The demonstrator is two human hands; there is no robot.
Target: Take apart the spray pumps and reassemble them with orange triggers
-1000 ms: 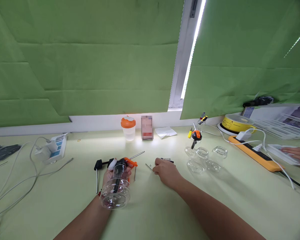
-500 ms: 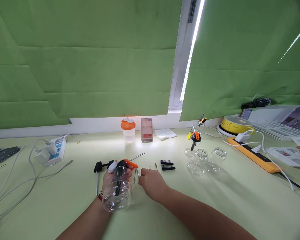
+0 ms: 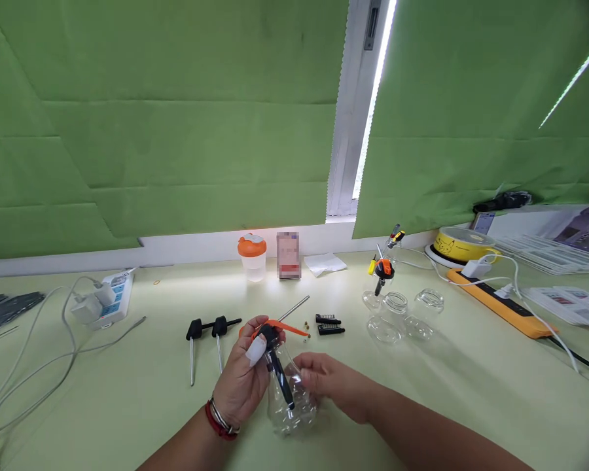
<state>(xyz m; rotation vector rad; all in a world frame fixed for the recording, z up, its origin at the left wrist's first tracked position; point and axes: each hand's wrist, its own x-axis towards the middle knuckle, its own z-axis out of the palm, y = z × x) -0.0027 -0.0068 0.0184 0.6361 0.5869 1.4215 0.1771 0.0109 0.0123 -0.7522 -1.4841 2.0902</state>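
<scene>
A clear spray bottle (image 3: 279, 415) with a black and orange top stands tilted between my hands. My left hand (image 3: 243, 376), a white wrap on its thumb, is closed around the neck and black head. An orange lever (image 3: 287, 326) sticks out to the right from that head, and a black tube shows inside the bottle. My right hand (image 3: 324, 383) grips the side of the bottle, its fingers partly hidden behind it. Left of my hands lie two black pump parts with metal rods (image 3: 194, 330) (image 3: 220, 327). A metal rod (image 3: 294, 307) shows behind the lever.
Two black pieces with springs (image 3: 330, 330) and tiny brass bits (image 3: 307, 325) lie beyond my right hand. Several clear glass bottles (image 3: 395, 320) stand to the right, near an orange power strip (image 3: 495, 304). An orange-lidded cup (image 3: 252, 255) and a phone (image 3: 288, 255) are at the back.
The bottle has moved right and turned so its lever points right. My right hand has left the small parts and gripped the bottle's side. A person's hand at the right edge is gone.
</scene>
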